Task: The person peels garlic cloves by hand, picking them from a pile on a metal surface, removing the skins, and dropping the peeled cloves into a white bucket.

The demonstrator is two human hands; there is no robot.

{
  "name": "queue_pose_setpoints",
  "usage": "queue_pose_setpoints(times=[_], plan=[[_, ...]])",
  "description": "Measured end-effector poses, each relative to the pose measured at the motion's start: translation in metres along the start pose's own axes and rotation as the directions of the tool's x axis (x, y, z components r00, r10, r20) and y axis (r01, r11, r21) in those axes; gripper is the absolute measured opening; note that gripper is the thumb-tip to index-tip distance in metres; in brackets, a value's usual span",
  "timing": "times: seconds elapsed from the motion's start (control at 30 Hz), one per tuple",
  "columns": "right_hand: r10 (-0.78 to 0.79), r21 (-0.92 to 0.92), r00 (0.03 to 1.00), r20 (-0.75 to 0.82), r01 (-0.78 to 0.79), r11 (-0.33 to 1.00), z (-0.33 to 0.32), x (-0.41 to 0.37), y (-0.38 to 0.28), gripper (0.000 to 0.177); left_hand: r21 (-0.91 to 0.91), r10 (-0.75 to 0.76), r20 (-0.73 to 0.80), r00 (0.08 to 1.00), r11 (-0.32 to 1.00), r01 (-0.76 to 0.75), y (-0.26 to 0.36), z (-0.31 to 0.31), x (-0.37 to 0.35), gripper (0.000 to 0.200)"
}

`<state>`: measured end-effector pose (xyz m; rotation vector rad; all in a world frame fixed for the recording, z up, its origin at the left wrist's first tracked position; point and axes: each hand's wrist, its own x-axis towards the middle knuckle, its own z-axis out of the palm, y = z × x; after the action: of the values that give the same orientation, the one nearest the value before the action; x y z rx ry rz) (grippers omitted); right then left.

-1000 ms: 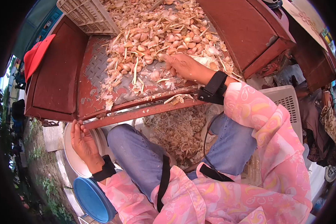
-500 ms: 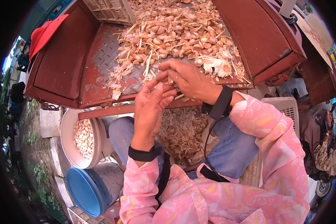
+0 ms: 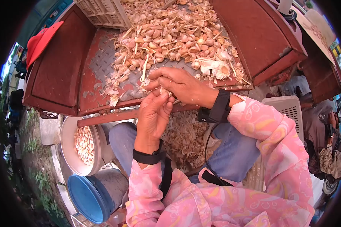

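Observation:
Both hands meet in front of the metal bed's edge. My left hand (image 3: 152,115) is closed, thumb and fingertips pinching a small pale garlic clove (image 3: 163,90), mostly covered by fingers. My right hand (image 3: 183,89) curls over the same clove from the right, its thumb and index finger close against it; the exact contact is partly hidden. Just beyond the fingers lies a heap of garlic cloves (image 3: 166,38) with loose skins and dry stalks. A broken garlic head with white skin (image 3: 216,69) sits to the right of the heap.
Red metal side walls (image 3: 259,38) flank the bed. A plastic crate (image 3: 104,13) stands at the back left. Below left are a white bucket of cloves (image 3: 66,145) and a blue-rimmed bucket (image 3: 86,198). Garlic skins (image 3: 185,140) lie between the knees. A grey basket (image 3: 286,108) is at right.
My right hand has lowered slightly and its fingers have closed in toward the left fingertips. The left fingers have curled into a tighter pinch, and the pale clove now shows between the hands.

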<state>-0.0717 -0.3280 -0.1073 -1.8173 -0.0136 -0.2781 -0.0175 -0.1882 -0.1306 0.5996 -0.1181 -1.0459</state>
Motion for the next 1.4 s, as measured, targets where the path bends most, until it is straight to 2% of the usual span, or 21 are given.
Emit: queue_pose_setpoints(times=[0.03, 0.1, 0.17, 0.23, 0.33, 0.37, 0.4, 0.53, 0.6, 0.7, 0.77, 0.83, 0.9, 0.93, 1.0, 1.1, 1.23, 1.3, 1.33, 1.37, 1.4], plan=[[-0.001, -0.003, 1.0, -0.001, 0.001, 1.0, -0.005, 0.001, 0.001, 0.029, -0.001, 0.0, 0.003, 1.0, 1.0, 0.0, 0.002, 0.002, -0.005, 0.018], [-0.051, -0.41, 0.987, -0.15, -0.016, 0.912, -0.023, 0.008, 0.006, 0.027, 0.05, 0.01, 0.053, 0.999, 0.999, -0.013, 0.008, 0.011, -0.022, 0.02], [-0.028, -0.41, 0.977, -0.209, -0.062, 0.91, -0.041, 0.012, 0.016, 0.025, 0.105, 0.037, 0.146, 0.989, 0.993, -0.053, 0.013, 0.036, -0.049, 0.02], [-0.036, -0.638, 0.986, -0.165, -0.078, 0.766, -0.049, 0.013, 0.024, 0.023, 0.068, 0.041, 0.325, 0.945, 0.995, -0.067, 0.018, 0.065, -0.082, 0.021], [-0.113, -0.684, 0.988, -0.104, 0.012, 0.73, -0.035, 0.019, 0.024, 0.019, 0.014, 0.125, 0.68, 0.722, 0.983, -0.183, 0.017, 0.097, -0.108, 0.012], [-0.133, -0.724, 0.99, -0.049, 0.057, 0.687, -0.03, 0.022, 0.025, 0.018, -0.343, 0.293, 0.717, 0.633, 0.938, -0.046, -0.003, 0.109, -0.111, 0.017], [-0.15, -0.762, 0.989, -0.01, 0.09, 0.641, -0.024, 0.025, 0.03, 0.018, -0.411, 0.296, 0.779, 0.553, 0.907, 0.092, -0.011, 0.108, -0.118, 0.015], [0.011, -0.779, 0.999, 0.051, 0.033, 0.627, -0.016, 0.033, 0.021, 0.02, -0.66, 0.546, 0.584, 0.601, 0.75, -0.039, -0.019, 0.127, -0.127, 0.015], [-0.037, -0.767, 0.999, 0.007, 0.029, 0.641, -0.02, 0.038, 0.022, 0.021, -0.51, 0.32, 0.542, 0.777, 0.86, 0.002, -0.007, 0.128, -0.137, 0.014], [-0.167, -0.741, 0.983, -0.074, 0.058, 0.669, -0.024, 0.04, 0.032, 0.025, -0.562, 0.409, 0.549, 0.729, 0.826, -0.04, -0.014, 0.127, -0.134, 0.014], [-0.227, -0.799, 0.971, -0.081, 0.072, 0.596, -0.023, 0.042, 0.037, 0.028, -0.556, 0.333, 0.514, 0.79, 0.831, 0.011, -0.008, 0.131, -0.144, 0.014], [-0.179, -0.808, 0.982, -0.059, 0.058, 0.586, -0.024, 0.044, 0.037, 0.03, -0.533, 0.249, 0.492, 0.834, 0.844, 0.063, 0.0, 0.129, -0.147, 0.013], [-0.089, -0.83, 0.996, -0.002, 0.048, 0.555, -0.02, 0.045, 0.032, 0.028, -0.365, 0.212, 0.525, 0.824, 0.931, -0.007, 0.002, 0.124, -0.147, 0.011], [-0.082, -0.828, 0.997, 0.005, 0.05, 0.559, -0.02, 0.044, 0.027, 0.028, -0.369, 0.215, 0.517, 0.829, 0.929, -0.011, -0.002, 0.121, -0.146, 0.011], [0.043, -0.799, 0.999, 0.021, -0.01, 0.601, -0.022, 0.044, 0.016, 0.024, -0.392, 0.348, 0.585, 0.733, 0.912, -0.12, -0.009, 0.117, -0.14, 0.012], [0.141, -0.788, 0.99, 0.025, -0.067, 0.612, -0.026, 0.042, 0.012, 0.022, -0.427, 0.29, 0.53, 0.797, 0.903, -0.045, 0.0, 0.122, -0.143, 0.014], [-0.007, -0.831, 1.0, 0.008, 0.01, 0.556, -0.028, 0.042, 0.022, 0.021, -0.398, 0.271, 0.484, 0.832, 0.915, -0.067, 0.011, 0.116, -0.143, 0.014], [0.008, -0.852, 0.998, 0.057, 0.044, 0.522, -0.025, 0.043, 0.023, 0.019, 0.05, 0.169, 0.37, 0.913, 0.978, -0.201, 0.04, 0.09, -0.148, 0.014], [0.024, -0.871, 0.994, 0.106, 0.081, 0.484, -0.024, 0.044, 0.022, 0.018, 0.178, 0.258, 0.237, 0.937, 0.936, -0.303, 0.059, 0.082, -0.145, 0.017], [0.024, -0.87, 0.995, 0.094, 0.071, 0.488, -0.024, 0.044, 0.022, 0.018, 0.176, 0.471, 0.114, 0.874, 0.857, -0.485, 0.07, 0.07, -0.143, 0.019], [0.039, -0.88, 0.994, 0.102, 0.072, 0.47, -0.022, 0.044, 0.023, 0.017, 0.317, 0.64, 0.021, 0.768, 0.725, -0.612, 0.089, 0.043, -0.141, 0.018]])
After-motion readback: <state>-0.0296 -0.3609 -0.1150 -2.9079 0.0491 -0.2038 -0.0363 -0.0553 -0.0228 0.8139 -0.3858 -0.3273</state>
